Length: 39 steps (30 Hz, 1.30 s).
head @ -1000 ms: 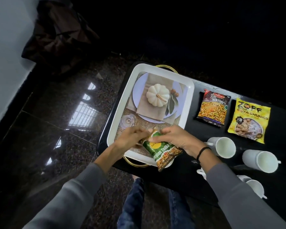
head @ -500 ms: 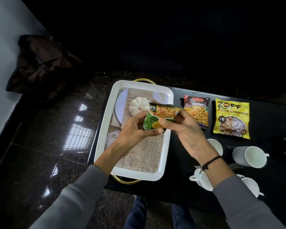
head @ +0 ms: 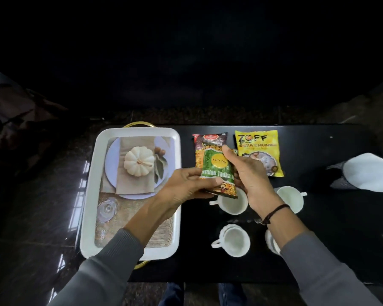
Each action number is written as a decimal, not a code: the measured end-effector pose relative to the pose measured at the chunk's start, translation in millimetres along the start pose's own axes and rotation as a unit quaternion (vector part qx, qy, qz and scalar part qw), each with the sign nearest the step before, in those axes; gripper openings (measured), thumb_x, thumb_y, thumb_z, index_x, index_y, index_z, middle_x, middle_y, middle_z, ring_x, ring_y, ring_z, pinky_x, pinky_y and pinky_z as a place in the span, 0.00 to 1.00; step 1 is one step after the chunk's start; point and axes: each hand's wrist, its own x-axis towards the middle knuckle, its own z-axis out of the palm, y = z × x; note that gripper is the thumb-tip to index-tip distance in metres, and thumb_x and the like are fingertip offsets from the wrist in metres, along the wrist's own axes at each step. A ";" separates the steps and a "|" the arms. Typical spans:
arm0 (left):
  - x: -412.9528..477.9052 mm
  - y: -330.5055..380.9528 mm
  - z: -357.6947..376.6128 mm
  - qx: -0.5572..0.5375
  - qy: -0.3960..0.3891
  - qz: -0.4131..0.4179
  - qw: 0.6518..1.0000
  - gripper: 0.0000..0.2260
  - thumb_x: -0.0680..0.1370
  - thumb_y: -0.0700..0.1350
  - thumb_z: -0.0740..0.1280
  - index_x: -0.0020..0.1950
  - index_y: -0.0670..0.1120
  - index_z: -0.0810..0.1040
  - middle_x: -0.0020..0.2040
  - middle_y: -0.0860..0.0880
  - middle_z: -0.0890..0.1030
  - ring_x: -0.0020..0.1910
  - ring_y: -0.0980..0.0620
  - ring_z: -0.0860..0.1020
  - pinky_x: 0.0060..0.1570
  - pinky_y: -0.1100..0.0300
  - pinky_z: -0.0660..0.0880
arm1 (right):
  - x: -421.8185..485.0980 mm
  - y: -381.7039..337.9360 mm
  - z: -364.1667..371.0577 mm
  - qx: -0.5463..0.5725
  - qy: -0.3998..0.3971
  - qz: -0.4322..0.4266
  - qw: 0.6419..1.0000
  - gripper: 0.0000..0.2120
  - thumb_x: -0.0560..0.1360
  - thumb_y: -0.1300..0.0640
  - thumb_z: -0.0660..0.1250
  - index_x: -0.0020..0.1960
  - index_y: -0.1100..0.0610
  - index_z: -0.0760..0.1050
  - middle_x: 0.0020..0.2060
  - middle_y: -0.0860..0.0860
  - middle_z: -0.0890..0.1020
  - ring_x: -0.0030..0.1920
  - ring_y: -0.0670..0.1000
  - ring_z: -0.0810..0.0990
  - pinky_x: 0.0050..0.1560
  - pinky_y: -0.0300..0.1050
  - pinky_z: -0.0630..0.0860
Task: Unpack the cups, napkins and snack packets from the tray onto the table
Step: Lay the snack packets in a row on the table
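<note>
Both hands hold a green snack packet [head: 218,171] in the air, right of the white tray [head: 91,184] and above the black table [head: 332,228]. My left hand [head: 186,187] grips its lower left edge. My right hand [head: 250,175] pinches its right side. Behind it on the table lies a red and orange snack packet [head: 200,149], partly hidden, and a yellow packet [head: 258,146] further right. Several white cups stand on the table: one [head: 230,205] under the packet, one [head: 291,198] to its right, one [head: 236,239] nearer me, one [head: 271,240] behind my right wrist.
The tray's floor bears a printed picture of a plate, napkin and pumpkin [head: 138,163], and gold handles show at both ends. A white folded cloth [head: 367,173] lies at the table's far right. Dark glossy floor lies left of the table. A dark bag [head: 13,122] sits at far left.
The green packet has been lifted out of the tray's near end and carried right, past the tray's rim, over the table. Both hands went with it.
</note>
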 end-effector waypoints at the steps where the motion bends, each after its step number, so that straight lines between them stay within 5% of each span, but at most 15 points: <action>1: 5.2 1.5 13.1 0.015 -0.013 -0.005 1.000 0.17 0.72 0.40 0.79 0.59 0.39 0.83 0.53 0.42 0.88 0.50 0.48 0.87 0.46 0.59 0.84 | 1.4 -2.4 -9.5 -0.011 0.009 -0.008 1.000 0.19 0.68 0.37 0.79 0.40 0.54 0.87 0.40 0.49 0.90 0.41 0.46 0.88 0.46 0.45 0.81; 3: 17.4 3.9 40.2 0.044 -0.027 -0.009 0.999 0.17 0.75 0.43 0.77 0.62 0.41 0.82 0.57 0.44 0.87 0.55 0.48 0.86 0.50 0.55 0.85 | 3.3 -8.1 -28.7 -0.025 0.022 -0.024 0.999 0.23 0.68 0.38 0.79 0.50 0.56 0.86 0.47 0.49 0.89 0.52 0.48 0.85 0.57 0.47 0.77; 6: 36.5 10.8 78.6 0.091 -0.029 -0.023 0.995 0.19 0.80 0.56 0.69 0.65 0.44 0.80 0.62 0.49 0.84 0.63 0.51 0.81 0.54 0.50 0.84 | 8.8 -16.3 -59.9 -0.045 0.025 -0.046 0.998 0.20 0.69 0.42 0.80 0.52 0.55 0.86 0.46 0.48 0.89 0.52 0.48 0.85 0.53 0.45 0.75; 9: 57.7 16.7 112.7 0.134 -0.001 -0.021 0.991 0.19 0.82 0.61 0.64 0.57 0.47 0.83 0.48 0.58 0.86 0.51 0.57 0.82 0.51 0.54 0.82 | 19.6 -21.5 -96.2 -0.045 0.040 -0.056 0.997 0.17 0.71 0.44 0.80 0.54 0.54 0.85 0.43 0.47 0.90 0.45 0.43 0.87 0.47 0.37 0.78; 13: 85.5 21.4 152.5 0.205 0.038 0.033 0.977 0.17 0.81 0.61 0.66 0.39 0.51 0.80 0.30 0.60 0.76 0.35 0.57 0.73 0.41 0.57 0.70 | 40.4 -24.5 -136.1 -0.063 0.076 -0.076 0.992 0.19 0.75 0.44 0.76 0.59 0.55 0.82 0.48 0.47 0.88 0.43 0.37 0.86 0.38 0.27 0.76; 18: 121.0 22.8 198.2 0.254 0.086 0.053 0.962 0.18 0.81 0.58 0.67 0.34 0.51 0.71 0.25 0.58 0.70 0.26 0.60 0.67 0.30 0.62 0.62 | 67.0 -27.8 -165.2 -0.116 0.137 -0.079 0.981 0.22 0.80 0.42 0.68 0.65 0.56 0.78 0.56 0.52 0.84 0.57 0.52 0.83 0.59 0.52 0.80; 25: 154.6 19.4 226.0 0.306 0.103 0.040 0.946 0.13 0.84 0.55 0.64 0.50 0.46 0.78 0.46 0.46 0.82 0.44 0.51 0.77 0.39 0.59 0.71 | 93.9 -31.7 -176.3 -0.171 0.174 -0.062 0.968 0.23 0.83 0.45 0.63 0.71 0.59 0.71 0.63 0.58 0.81 0.64 0.59 0.80 0.65 0.58 0.76; 32: 163.3 14.5 232.8 0.343 0.109 0.052 0.932 0.13 0.84 0.48 0.65 0.63 0.41 0.79 0.49 0.47 0.82 0.48 0.51 0.78 0.43 0.61 0.73 | 101.1 -28.3 -177.3 -0.208 0.194 -0.049 0.957 0.22 0.84 0.51 0.61 0.73 0.62 0.67 0.69 0.60 0.77 0.70 0.62 0.74 0.71 0.61 0.69; 39: 161.6 12.1 233.2 0.370 0.118 0.068 0.919 0.14 0.83 0.42 0.66 0.68 0.40 0.76 0.61 0.42 0.83 0.59 0.46 0.82 0.62 0.51 0.79 | 98.2 -24.6 -171.5 -0.270 0.206 -0.089 0.937 0.23 0.84 0.57 0.62 0.75 0.66 0.65 0.71 0.62 0.72 0.73 0.62 0.69 0.73 0.60 0.65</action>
